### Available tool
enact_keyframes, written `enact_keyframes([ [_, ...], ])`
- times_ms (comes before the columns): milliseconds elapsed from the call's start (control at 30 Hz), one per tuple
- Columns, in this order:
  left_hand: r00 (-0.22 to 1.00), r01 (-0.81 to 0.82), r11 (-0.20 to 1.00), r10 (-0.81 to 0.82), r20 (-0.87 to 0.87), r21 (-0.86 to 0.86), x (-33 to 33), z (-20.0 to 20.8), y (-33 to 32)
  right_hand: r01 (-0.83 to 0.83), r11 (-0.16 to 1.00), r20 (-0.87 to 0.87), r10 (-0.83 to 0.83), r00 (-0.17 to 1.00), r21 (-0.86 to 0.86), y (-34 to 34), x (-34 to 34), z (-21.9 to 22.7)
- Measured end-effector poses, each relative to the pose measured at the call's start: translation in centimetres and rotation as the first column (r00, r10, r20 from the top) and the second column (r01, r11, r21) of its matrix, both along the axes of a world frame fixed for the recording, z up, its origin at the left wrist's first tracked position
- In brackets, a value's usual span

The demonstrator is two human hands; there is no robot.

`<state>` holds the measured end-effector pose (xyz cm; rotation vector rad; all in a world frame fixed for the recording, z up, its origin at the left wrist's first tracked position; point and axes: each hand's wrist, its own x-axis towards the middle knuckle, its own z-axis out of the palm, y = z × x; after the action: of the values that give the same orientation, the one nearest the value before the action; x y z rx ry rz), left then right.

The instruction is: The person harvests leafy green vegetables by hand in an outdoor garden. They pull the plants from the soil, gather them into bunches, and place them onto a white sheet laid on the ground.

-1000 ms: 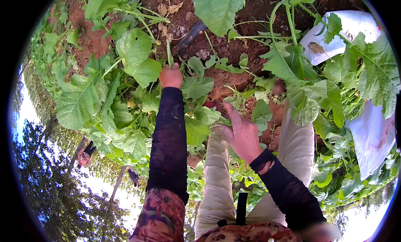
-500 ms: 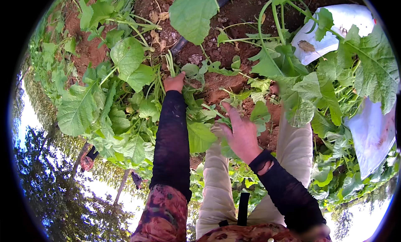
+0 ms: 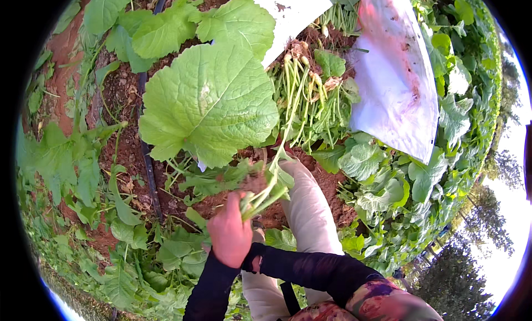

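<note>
My left hand (image 3: 230, 232) is closed around a small bunch of green leafy stems (image 3: 260, 202), low in the middle of the view. The stems tilt up and to the right, over my trouser leg. My right forearm (image 3: 316, 268) crosses from the lower right, and its wrist passes behind my left hand. That hides most of my right hand, so its fingers cannot be made out. Just beyond the bunch is a brownish blur of motion. Farther up lies a heap of pulled plants (image 3: 310, 105) with pale stems and root ends at its far side.
A white plastic sack (image 3: 396, 83), soiled with earth, lies right of the heap, and another white sack (image 3: 296, 16) lies beyond it. A large broad leaf (image 3: 213, 102) stands up at the centre left. Past it a black hose (image 3: 148, 166) runs along the red soil. Leafy plants grow on both sides.
The view has swung to the right, bringing the heap and sacks nearer the middle. My left hand has left the growing plants with stems in it. My right arm now crosses behind it.
</note>
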<state>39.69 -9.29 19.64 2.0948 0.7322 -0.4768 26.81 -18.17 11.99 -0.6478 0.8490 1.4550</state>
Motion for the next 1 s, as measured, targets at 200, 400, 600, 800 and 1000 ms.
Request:
enact_keyframes([
  [200,0.848,-0.171,0.964,0.25,0.467,-0.205,18.4,-2.5,-5.3,-0.343,0.927,0.23,0.305,0.924,0.15,-0.1,0.0,-3.0],
  [400,1.0,0.023,0.981,-0.026,0.017,0.191,22.8,-13.5,-5.8,-0.768,0.587,0.41,0.786,0.463,-0.257,1.8,5.2,0.7],
  [600,0.826,-0.07,0.983,-0.037,0.562,0.169,13.3,-10.1,-4.6,-0.843,0.463,0.806,0.588,0.061,-0.274,0.1,6.5,1.4],
  [800,0.722,-0.521,0.661,0.679,0.135,-0.539,-10.0,-12.4,10.7,-0.917,-0.139,0.87,0.292,-0.398,-0.374,-1.5,3.7,2.7],
  [1000,0.639,-0.276,0.796,0.57,-0.517,0.538,-31.3,-19.4,16.7,-0.914,-0.191,0.846,0.347,-0.405,-0.359,-1.9,1.6,1.2],
])
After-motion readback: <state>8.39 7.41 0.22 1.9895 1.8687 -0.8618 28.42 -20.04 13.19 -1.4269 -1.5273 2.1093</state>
